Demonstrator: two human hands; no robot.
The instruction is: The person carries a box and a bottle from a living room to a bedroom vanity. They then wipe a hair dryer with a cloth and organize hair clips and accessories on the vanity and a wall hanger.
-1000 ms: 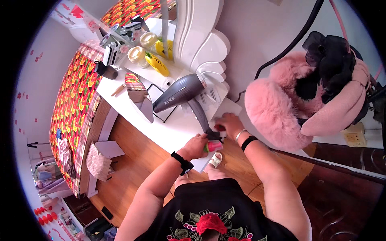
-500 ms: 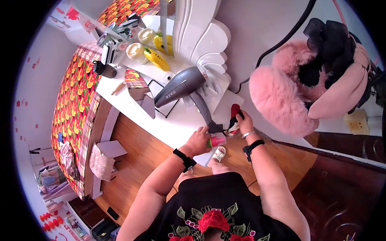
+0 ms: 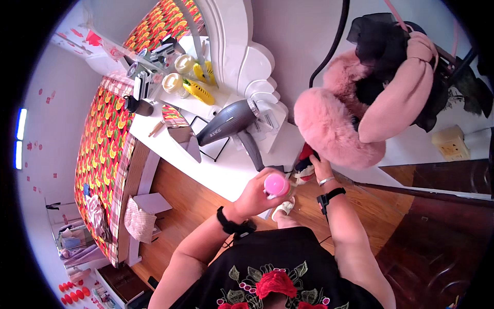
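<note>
Small mirror [image 3: 186,142]: on the white table [image 3: 221,177], at 8 o'clock from the grey hair dryer [image 3: 227,123]. Left hand [image 3: 252,198]: closed around the pink-capped container [image 3: 277,184], dryer at 11 o'clock. Red, black and white item [image 3: 303,169]: at 2 o'clock from the container, gripped by the right hand [image 3: 322,170]. Pink fluffy accessory [image 3: 334,135]: at 1 o'clock from the right hand

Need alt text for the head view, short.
A person's left hand holds a pink-topped container while their right hand holds a red, black and white item, seen from above. Ahead, a gray hair dryer lies on a white table; a fluffy pink accessory is at right.
</note>
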